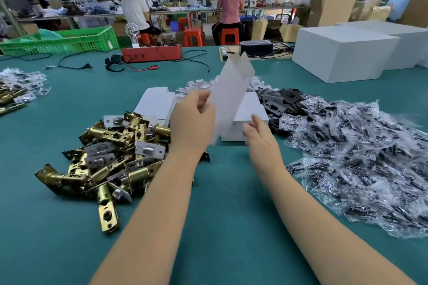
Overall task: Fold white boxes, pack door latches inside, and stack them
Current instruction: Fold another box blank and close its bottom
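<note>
My left hand (193,118) pinches a flat, unfolded white box blank (231,92) and holds it upright above the table, its flaps pointing up. My right hand (257,132) hovers just to the right of the blank with fingers relaxed, holding nothing. Behind both hands stands a folded white box (251,111). A heap of brass door latches (111,152) lies to the left of my left forearm. More flat white blanks (155,102) lie behind the latches.
Clear bags of black screws (361,157) and black strike plates (282,99) spread to the right on the green table (220,192). Large white cartons (342,53) stand far right. A red tray (151,53), cables and a green crate (69,41) sit at the back. People work beyond.
</note>
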`<state>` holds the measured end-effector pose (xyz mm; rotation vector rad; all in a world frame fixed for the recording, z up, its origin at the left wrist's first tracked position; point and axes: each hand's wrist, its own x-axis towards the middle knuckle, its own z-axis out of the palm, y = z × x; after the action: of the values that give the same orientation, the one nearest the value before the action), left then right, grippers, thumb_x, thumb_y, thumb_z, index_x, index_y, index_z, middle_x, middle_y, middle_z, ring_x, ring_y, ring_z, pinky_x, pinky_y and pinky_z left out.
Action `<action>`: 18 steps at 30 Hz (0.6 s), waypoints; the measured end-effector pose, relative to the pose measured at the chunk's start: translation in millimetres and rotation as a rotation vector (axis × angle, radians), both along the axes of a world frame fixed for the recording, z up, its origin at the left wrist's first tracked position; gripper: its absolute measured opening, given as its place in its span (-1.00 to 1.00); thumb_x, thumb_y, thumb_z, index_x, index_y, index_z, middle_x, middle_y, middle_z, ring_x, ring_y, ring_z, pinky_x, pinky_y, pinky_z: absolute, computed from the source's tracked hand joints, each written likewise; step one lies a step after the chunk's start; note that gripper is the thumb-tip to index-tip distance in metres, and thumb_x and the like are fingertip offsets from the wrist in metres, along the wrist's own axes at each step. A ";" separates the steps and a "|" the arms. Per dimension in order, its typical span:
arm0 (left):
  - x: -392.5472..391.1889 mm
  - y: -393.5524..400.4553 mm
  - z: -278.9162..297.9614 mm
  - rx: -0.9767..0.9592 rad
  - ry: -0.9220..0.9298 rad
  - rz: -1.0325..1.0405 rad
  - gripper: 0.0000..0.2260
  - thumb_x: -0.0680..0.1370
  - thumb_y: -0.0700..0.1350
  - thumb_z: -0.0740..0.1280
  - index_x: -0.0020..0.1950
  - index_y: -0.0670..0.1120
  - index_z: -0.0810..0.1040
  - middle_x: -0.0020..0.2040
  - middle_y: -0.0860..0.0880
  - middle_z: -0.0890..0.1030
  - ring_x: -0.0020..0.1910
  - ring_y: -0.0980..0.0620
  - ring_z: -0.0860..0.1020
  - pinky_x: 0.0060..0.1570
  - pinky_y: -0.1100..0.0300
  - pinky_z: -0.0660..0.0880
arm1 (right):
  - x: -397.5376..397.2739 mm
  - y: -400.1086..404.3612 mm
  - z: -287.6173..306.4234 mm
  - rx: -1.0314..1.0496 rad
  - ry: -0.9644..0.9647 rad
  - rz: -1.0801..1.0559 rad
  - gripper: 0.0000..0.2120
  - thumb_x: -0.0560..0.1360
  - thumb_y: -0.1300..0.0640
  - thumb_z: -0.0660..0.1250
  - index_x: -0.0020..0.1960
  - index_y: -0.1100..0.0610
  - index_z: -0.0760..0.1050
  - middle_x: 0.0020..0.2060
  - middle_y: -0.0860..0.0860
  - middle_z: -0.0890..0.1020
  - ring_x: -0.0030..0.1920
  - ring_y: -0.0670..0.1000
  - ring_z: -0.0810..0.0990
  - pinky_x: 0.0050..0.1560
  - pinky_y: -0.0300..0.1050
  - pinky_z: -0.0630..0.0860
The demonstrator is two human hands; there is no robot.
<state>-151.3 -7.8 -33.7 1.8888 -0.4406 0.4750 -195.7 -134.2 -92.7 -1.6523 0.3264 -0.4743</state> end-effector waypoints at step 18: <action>-21.0 0.8 -41.6 -0.658 0.855 -0.854 -0.35 0.30 0.28 0.46 0.23 -0.13 0.59 0.21 -0.17 0.61 0.19 -0.12 0.59 0.12 0.03 0.56 | -28.1 5.7 -2.2 -0.033 -0.022 0.215 -0.25 0.25 -0.16 0.44 0.39 0.00 0.35 0.29 -0.09 0.46 0.29 -0.11 0.44 0.29 -0.16 0.40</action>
<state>-172.3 -7.0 -75.3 0.9735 -0.3892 -0.6753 -223.8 -128.5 -94.9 -1.6909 0.1228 -0.3364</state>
